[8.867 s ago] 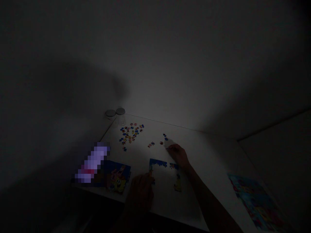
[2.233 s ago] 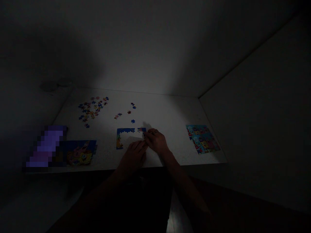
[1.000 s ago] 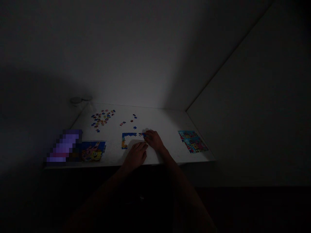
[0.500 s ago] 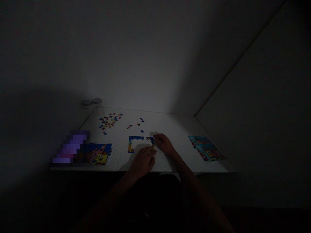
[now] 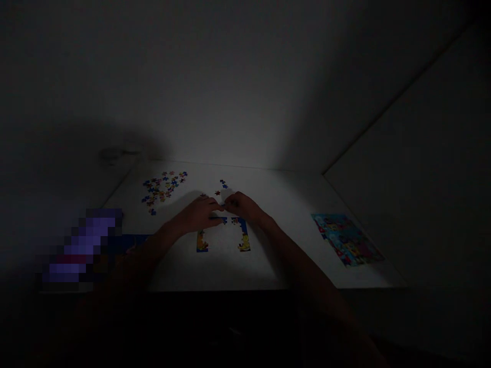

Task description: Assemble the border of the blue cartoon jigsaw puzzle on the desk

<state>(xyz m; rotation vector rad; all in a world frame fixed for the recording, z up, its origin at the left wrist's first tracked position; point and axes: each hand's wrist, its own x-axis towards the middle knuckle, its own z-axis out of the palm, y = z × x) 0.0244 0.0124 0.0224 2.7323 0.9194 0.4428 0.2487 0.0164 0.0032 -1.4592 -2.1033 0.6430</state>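
A partly joined jigsaw frame (image 5: 244,236) lies on the white table (image 5: 230,271), with a gap in its top edge and its middle bare. Over its upper left part is my left hand (image 5: 199,213), fingers bent, thumb and fingers apart and reaching towards a loose blue piece. My right hand (image 5: 241,205) has its fingertips pinched together at that spot, just above the frame; whatever they grip is too small and dark to name. Several loose pieces (image 5: 224,184) lie beyond the hands. A larger spread of pieces (image 5: 161,188) is at the back left.
A colourful picture sheet (image 5: 347,239) lies at the right. At the left are a blue picture sheet (image 5: 126,244), partly behind my left arm, and a pixelated purple object (image 5: 84,245). Walls rise behind the table and at its right.
My left hand has moved up and left from the frame's lower right side to its top edge. My right hand has shifted slightly left and away from me. The camera view has moved closer.
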